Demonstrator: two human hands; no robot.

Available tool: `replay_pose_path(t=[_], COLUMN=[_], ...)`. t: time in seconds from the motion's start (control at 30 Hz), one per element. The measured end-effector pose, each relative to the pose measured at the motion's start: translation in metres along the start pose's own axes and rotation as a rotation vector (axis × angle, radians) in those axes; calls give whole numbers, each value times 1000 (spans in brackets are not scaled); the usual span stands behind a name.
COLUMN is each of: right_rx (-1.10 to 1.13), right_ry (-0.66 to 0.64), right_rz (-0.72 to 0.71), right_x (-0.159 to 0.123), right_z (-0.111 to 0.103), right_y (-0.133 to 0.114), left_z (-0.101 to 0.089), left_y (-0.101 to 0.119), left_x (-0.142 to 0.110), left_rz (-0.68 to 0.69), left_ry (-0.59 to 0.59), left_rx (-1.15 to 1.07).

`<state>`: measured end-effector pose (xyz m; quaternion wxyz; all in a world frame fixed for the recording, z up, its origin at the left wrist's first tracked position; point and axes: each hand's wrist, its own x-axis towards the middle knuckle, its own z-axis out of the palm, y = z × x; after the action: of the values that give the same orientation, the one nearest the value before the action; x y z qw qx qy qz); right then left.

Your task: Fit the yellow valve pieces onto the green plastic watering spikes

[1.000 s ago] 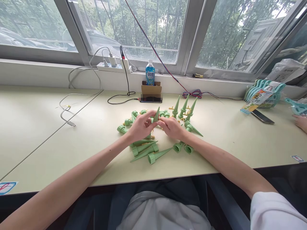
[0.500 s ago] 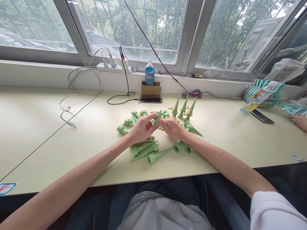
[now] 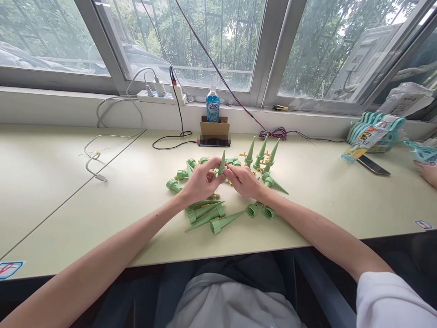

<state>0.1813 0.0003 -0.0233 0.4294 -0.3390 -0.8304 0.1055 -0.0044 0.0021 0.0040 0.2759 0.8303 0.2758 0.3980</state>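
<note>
My left hand (image 3: 204, 180) is closed on a green plastic watering spike (image 3: 222, 162), whose point stands up between thumb and fingers. Pressed close against it, my right hand (image 3: 244, 181) pinches at the spike's side; what its fingertips hold is hidden. Around both hands lie several more green spikes with ribbed caps, such as a loose spike (image 3: 225, 222) near the front edge. Three assembled spikes (image 3: 261, 154) with yellow valves stand upright behind my right hand. Two spikes show their open threaded caps (image 3: 252, 209) under my right forearm.
At the back, a blue bottle (image 3: 213, 105) stands behind a small cardboard box (image 3: 215, 130) and a phone. Cables (image 3: 172, 136) run from a power strip (image 3: 160, 96) on the sill. To the right are a lying bottle (image 3: 367, 139), another phone (image 3: 373, 166), teal plastic items and another person's hand (image 3: 426, 173).
The spike in my left hand has turned more upright, its tip moving left and up. My right fingers have shifted slightly at its side. At far right the other person's hand moved a little.
</note>
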Motion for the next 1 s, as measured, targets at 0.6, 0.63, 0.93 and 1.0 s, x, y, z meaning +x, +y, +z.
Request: replay_pose_path(t=[0.6, 0.63, 0.93, 1.0], right_rx=[-67, -76, -89, -67], right_ry=[12, 8, -25, -19], right_rz=[-115, -111, -86, -69], right_x=[0, 0, 0, 0], right_z=[-1, -2, -3, -2], right_y=[3, 3, 2, 2], left_z=[0, 0, 1, 1], left_y=[-3, -3, -3, -3], left_x=[-2, -2, -1, -1], left_rz=[102, 94, 37, 38], left_ry=[-14, -17, -26, -20], left_rx=[181, 174, 83, 74])
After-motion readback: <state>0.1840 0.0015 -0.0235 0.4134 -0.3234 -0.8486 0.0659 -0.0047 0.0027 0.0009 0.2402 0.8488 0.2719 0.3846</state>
